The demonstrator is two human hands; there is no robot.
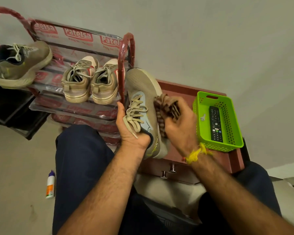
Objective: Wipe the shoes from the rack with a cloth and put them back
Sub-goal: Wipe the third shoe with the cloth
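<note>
My knees sit nearest, the white bottle point(50, 184) on the floor to their left. On the rack point(78, 37) wait one olive shoe point(24, 63) and a tan pair point(90, 82). My left hand point(131, 128) grips inside the sneaker point(143, 106) to steady it; my right hand point(178, 126) bunches the cloth point(166, 106), seemingly rubbing its side, beside the green basket point(234, 143)

Shoe point(143, 102) in left hand point(131, 126): khaki, pale blue patch, beige laces. Cloth point(166, 107) in right hand point(180, 126): brown-beige stripes. Basket point(234, 116) right of it: lime green. Remote point(215, 123): black. Rack point(126, 53): red.
</note>
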